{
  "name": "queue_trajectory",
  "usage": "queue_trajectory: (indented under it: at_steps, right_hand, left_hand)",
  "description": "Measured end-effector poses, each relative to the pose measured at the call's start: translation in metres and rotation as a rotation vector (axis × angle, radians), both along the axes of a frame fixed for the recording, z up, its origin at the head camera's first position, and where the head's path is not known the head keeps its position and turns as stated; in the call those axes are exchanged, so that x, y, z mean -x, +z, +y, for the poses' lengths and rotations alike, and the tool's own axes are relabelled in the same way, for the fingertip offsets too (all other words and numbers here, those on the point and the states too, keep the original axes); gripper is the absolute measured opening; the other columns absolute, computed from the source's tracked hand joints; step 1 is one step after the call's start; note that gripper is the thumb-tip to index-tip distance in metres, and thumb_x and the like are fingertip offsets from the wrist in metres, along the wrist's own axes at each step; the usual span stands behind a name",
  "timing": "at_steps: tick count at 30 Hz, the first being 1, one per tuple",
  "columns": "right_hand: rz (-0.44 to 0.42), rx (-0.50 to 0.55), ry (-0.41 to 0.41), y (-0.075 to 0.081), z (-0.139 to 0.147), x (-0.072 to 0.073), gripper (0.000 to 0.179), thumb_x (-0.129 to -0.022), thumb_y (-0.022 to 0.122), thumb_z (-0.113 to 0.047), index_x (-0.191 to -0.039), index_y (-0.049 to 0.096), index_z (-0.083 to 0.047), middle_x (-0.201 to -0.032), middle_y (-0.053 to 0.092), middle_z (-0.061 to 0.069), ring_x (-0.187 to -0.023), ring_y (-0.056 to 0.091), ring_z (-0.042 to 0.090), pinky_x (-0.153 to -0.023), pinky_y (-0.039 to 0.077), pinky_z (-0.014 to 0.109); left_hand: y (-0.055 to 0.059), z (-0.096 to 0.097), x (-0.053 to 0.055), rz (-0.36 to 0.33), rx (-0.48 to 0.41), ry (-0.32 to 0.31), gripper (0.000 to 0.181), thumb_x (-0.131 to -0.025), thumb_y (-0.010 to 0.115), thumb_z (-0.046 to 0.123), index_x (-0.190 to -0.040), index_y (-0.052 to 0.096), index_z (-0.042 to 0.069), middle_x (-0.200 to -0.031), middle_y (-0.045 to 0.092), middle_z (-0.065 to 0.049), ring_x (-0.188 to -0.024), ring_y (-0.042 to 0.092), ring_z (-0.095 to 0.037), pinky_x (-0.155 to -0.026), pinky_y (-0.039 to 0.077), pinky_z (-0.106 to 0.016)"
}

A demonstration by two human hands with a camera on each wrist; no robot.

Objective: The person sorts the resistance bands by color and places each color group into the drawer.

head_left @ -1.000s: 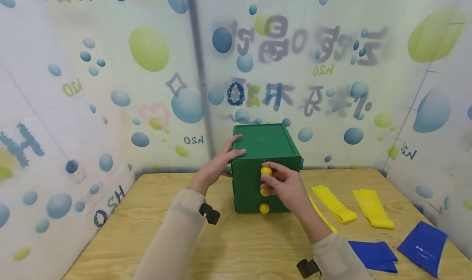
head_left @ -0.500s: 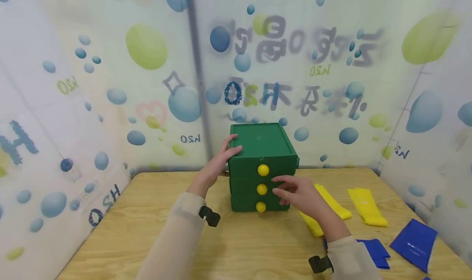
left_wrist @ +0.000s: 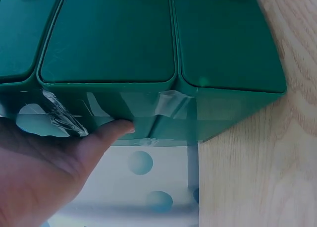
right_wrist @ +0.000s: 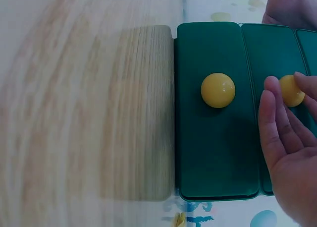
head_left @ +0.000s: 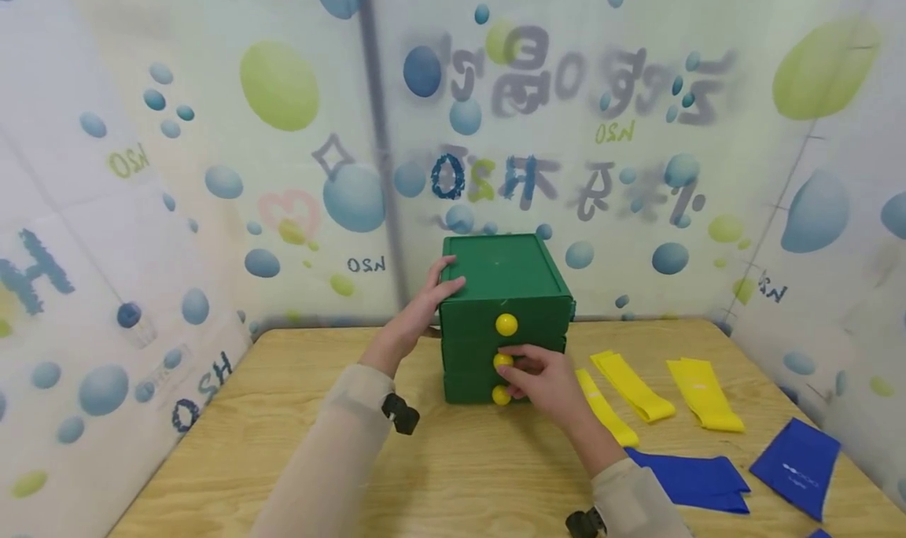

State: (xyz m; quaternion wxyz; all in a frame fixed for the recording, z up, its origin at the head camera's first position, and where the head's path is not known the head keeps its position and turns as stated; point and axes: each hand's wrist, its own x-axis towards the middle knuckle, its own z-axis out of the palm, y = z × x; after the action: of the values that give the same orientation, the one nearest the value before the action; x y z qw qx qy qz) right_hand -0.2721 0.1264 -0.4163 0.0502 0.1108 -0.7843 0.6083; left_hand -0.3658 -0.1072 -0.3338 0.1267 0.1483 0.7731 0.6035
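A green drawer box (head_left: 504, 269) stands on the wooden table, three drawer fronts stacked with a round yellow knob on each. My left hand (head_left: 414, 319) rests on the box's left side, fingertips over its top edge. In the left wrist view the thumb (left_wrist: 106, 138) lies against the taped side wall. My right hand (head_left: 548, 382) pinches the middle knob (right_wrist: 292, 90) between thumb and fingers. Above it the top knob (head_left: 506, 325) is uncovered; the bottom knob (right_wrist: 218, 90) shows whole in the right wrist view. All drawer fronts look pushed in.
Right of the box lie several yellow bands (head_left: 632, 388) and, nearer me, blue bands (head_left: 690, 479) on the wooden table (head_left: 453, 475). A patterned curtain (head_left: 297, 208) hangs close behind the table.
My right hand has let go of the top knob, drawn back to the right, then come down onto the middle knob. The left hand stays on the box.
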Motion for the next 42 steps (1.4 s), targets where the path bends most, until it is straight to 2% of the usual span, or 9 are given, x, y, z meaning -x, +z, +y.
queue_trajectory:
  at_steps: [8, 15, 19, 22, 28, 33, 38, 42]
  right_hand:
    - [-0.048, 0.021, -0.002, -0.002, 0.001, -0.005, 0.031, -0.096, 0.079, -0.017, -0.125, 0.077, -0.005, -0.100, 0.080, 0.016, -0.076, 0.075, 0.028, -0.077, 0.066, 0.041]
    - [-0.046, 0.060, 0.009, -0.008, -0.003, -0.014, 0.032, -0.096, 0.080, -0.015, -0.126, 0.077, -0.004, -0.102, 0.080, 0.017, -0.072, 0.073, 0.022, -0.075, 0.066, 0.035]
    - [-0.088, 0.071, 0.024, -0.008, -0.002, -0.024, 0.034, -0.096, 0.081, -0.019, -0.127, 0.077, -0.006, -0.106, 0.080, 0.018, -0.075, 0.074, 0.024, -0.078, 0.066, 0.037]
    - [-0.108, 0.068, 0.037, -0.006, 0.001, -0.035, 0.036, -0.096, 0.081, -0.022, -0.129, 0.076, -0.008, -0.107, 0.080, 0.015, -0.078, 0.075, 0.025, -0.077, 0.066, 0.033]
    - [-0.167, 0.036, 0.068, -0.004, 0.010, -0.063, 0.037, -0.095, 0.082, -0.029, -0.128, 0.076, -0.012, -0.104, 0.080, 0.011, -0.080, 0.075, 0.025, -0.077, 0.065, 0.031]
    - [-0.221, 0.047, 0.061, -0.002, 0.016, -0.084, 0.040, -0.094, 0.082, -0.029, -0.129, 0.076, -0.011, -0.102, 0.078, 0.009, -0.081, 0.075, 0.024, -0.077, 0.065, 0.032]
    - [-0.235, 0.044, 0.058, -0.002, 0.014, -0.091, 0.042, -0.095, 0.081, -0.028, -0.133, 0.074, -0.012, -0.104, 0.078, 0.009, -0.081, 0.075, 0.023, -0.077, 0.064, 0.030]
    - [-0.230, 0.026, 0.059, -0.004, 0.014, -0.094, 0.042, -0.096, 0.080, -0.028, -0.134, 0.073, -0.014, -0.104, 0.077, 0.011, -0.081, 0.075, 0.023, -0.076, 0.064, 0.028]
  left_hand:
    - [-0.005, -0.002, 0.002, -0.006, -0.006, 0.016, 0.068, -0.102, 0.051, 0.066, -0.160, 0.017, 0.057, -0.180, 0.002, -0.001, -0.161, 0.025, -0.043, -0.114, 0.040, -0.076]
    - [-0.004, -0.005, 0.001, 0.000, -0.001, 0.027, 0.067, -0.103, 0.050, 0.067, -0.161, 0.018, 0.056, -0.180, 0.001, 0.000, -0.161, 0.024, -0.043, -0.114, 0.037, -0.078]
    - [-0.004, -0.006, 0.000, -0.013, 0.000, 0.025, 0.067, -0.104, 0.049, 0.066, -0.162, 0.016, 0.055, -0.180, -0.001, 0.001, -0.162, 0.020, -0.042, -0.115, 0.035, -0.080]
    - [-0.003, -0.005, 0.000, -0.010, 0.002, 0.018, 0.068, -0.104, 0.048, 0.066, -0.162, 0.015, 0.055, -0.180, -0.002, 0.001, -0.162, 0.020, -0.042, -0.115, 0.035, -0.080]
    - [-0.003, -0.001, 0.000, -0.008, 0.015, 0.020, 0.068, -0.103, 0.048, 0.068, -0.161, 0.015, 0.056, -0.180, -0.002, 0.001, -0.161, 0.022, -0.044, -0.115, 0.036, -0.079]
    - [-0.004, 0.001, 0.001, 0.005, 0.018, 0.016, 0.067, -0.103, 0.048, 0.067, -0.161, 0.016, 0.056, -0.180, 0.000, 0.000, -0.160, 0.025, -0.046, -0.114, 0.038, -0.077]
    - [-0.002, 0.000, -0.003, 0.016, 0.019, 0.038, 0.066, -0.103, 0.048, 0.067, -0.161, 0.017, 0.056, -0.180, 0.003, -0.002, -0.158, 0.028, -0.049, -0.113, 0.039, -0.077]
    - [-0.001, 0.002, -0.005, 0.013, 0.009, 0.028, 0.066, -0.104, 0.048, 0.067, -0.161, 0.017, 0.056, -0.180, 0.001, -0.002, -0.159, 0.026, -0.047, -0.114, 0.038, -0.077]
